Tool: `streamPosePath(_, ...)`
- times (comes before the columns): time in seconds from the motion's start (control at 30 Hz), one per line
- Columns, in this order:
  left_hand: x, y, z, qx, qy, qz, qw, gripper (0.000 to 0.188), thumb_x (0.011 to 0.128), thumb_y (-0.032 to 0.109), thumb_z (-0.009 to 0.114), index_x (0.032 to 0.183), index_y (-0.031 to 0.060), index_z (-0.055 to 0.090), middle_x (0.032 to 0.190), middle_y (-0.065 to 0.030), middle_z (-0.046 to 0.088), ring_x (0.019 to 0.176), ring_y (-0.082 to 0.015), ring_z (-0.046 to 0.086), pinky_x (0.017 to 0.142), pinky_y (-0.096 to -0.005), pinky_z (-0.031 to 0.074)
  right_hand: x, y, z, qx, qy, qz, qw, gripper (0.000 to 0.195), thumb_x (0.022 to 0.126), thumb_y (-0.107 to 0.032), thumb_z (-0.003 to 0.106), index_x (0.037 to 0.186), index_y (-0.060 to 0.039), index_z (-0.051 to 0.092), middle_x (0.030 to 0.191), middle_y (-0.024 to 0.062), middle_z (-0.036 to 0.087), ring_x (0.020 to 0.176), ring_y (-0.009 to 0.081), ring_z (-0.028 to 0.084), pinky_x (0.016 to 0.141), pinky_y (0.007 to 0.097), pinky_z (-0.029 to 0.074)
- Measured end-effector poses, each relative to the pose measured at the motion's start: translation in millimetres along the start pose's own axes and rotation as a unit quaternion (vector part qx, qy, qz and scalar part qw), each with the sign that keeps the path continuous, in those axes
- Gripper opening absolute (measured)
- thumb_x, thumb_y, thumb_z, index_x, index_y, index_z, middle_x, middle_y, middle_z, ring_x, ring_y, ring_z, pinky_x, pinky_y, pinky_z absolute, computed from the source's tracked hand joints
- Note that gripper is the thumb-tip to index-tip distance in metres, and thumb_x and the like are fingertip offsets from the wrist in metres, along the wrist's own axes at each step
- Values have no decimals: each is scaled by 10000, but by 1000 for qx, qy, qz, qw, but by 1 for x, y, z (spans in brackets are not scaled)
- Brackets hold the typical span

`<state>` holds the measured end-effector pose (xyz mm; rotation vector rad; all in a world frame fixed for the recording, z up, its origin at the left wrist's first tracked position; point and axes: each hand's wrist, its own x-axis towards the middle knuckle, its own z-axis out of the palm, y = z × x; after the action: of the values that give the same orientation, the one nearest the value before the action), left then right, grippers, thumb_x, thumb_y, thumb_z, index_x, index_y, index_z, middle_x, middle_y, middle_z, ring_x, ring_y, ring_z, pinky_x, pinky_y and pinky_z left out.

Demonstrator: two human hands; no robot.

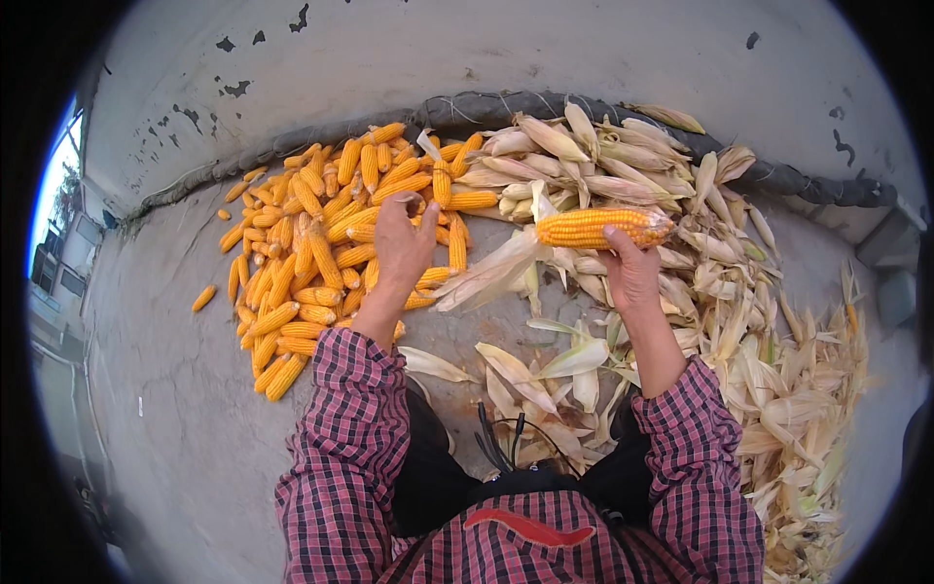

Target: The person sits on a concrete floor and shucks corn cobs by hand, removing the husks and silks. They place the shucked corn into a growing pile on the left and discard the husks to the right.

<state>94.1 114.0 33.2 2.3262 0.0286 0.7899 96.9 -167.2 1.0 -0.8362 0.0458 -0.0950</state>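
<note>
My right hand (630, 271) grips an ear of corn (592, 228) lying crosswise, its yellow kernels bared. From the ear's left end hang pale husk leaves (490, 276), still attached. My left hand (403, 244) is raised over the right side of a heap of husked corn cobs (283, 252), thumb and fingers apart; I see nothing in it. Behind the held ear lies a pile of corn ears still in their husks (606, 157).
Loose husks (773, 409) spread thickly along the right, and several leaves (518, 376) lie between my legs. A dark rolled bundle (496, 109) runs along the foot of the pale wall (467, 44). Dark cables (500, 442) rise near my lap. One cob (204, 298) lies apart on the concrete floor (175, 438).
</note>
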Motion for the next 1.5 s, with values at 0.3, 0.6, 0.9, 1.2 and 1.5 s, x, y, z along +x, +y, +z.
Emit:
streamPosePath(0.3,-47,61,46,-736,-260,-418,464,374,866,322,522,1097,39,442,959,-120,565,867,-246,584,785,-396,491,-44,27,43,-397,-236,-277,842,650,603,-169,763,1159,-50,448,1158,133,420,1117,266,405,956,344,335)
streamPosePath(0.6,-24,34,43,-694,-117,-434,562,371,769,156,576,1063,1,412,846,-182,556,797,-311,572,739,-442,489,-59,33,37,-499,-298,-145,801,842,535,-331,802,1190,-25,370,1133,173,437,1057,292,459,907,375,376)
streamPosePath(0.9,-18,21,51,-635,-67,-374,673,320,747,145,629,984,21,453,752,-147,553,654,-255,577,584,-406,501,-67,32,38,-649,-287,-213,672,286,788,-272,610,675,-37,491,561,104,518,516,288,523,465,350,413)
streamPosePath(1.2,-26,26,41,-611,-144,-412,660,361,776,268,654,974,38,459,718,-119,557,634,-239,584,549,-372,495,-45,19,29,-247,-181,74,949,234,837,-161,515,689,9,581,605,74,589,548,176,591,497,263,448)
streamPosePath(1.5,-35,39,44,-585,-144,-387,698,356,793,285,639,995,66,443,735,-96,553,623,-220,577,555,-350,495,-52,41,31,-445,-225,57,865,209,797,-174,612,703,10,574,610,38,577,534,90,557,506,219,456)
